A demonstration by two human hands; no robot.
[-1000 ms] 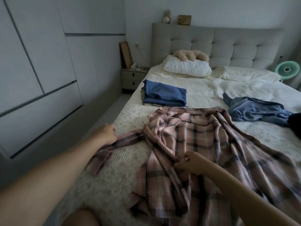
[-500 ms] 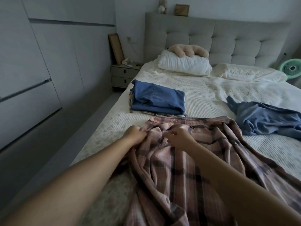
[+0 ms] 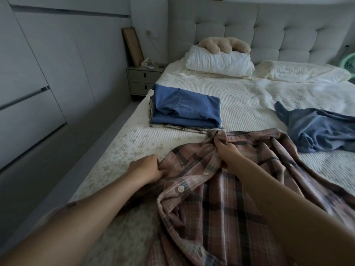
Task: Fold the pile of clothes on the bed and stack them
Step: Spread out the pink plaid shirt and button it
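A pink plaid button shirt (image 3: 215, 208) lies crumpled across the near part of the bed (image 3: 134, 143). My left hand (image 3: 146, 168) grips its left edge near the shoulder. My right hand (image 3: 226, 151) pinches a bunched part near the collar, just in front of the folded stack (image 3: 184, 110), which has a blue garment on top. An unfolded blue-grey garment (image 3: 317, 129) lies loose to the right.
Two pillows (image 3: 219, 62) and a beige plush toy (image 3: 222, 45) sit at the headboard. A nightstand (image 3: 144, 79) stands left of the bed, wardrobe doors (image 3: 38, 83) along the left wall, a green fan (image 3: 348, 64) at the far right.
The view moved closer to the bed. My hands moved apart on the shirt: the left one drew its edge back and left, the right one went up to the collar area.
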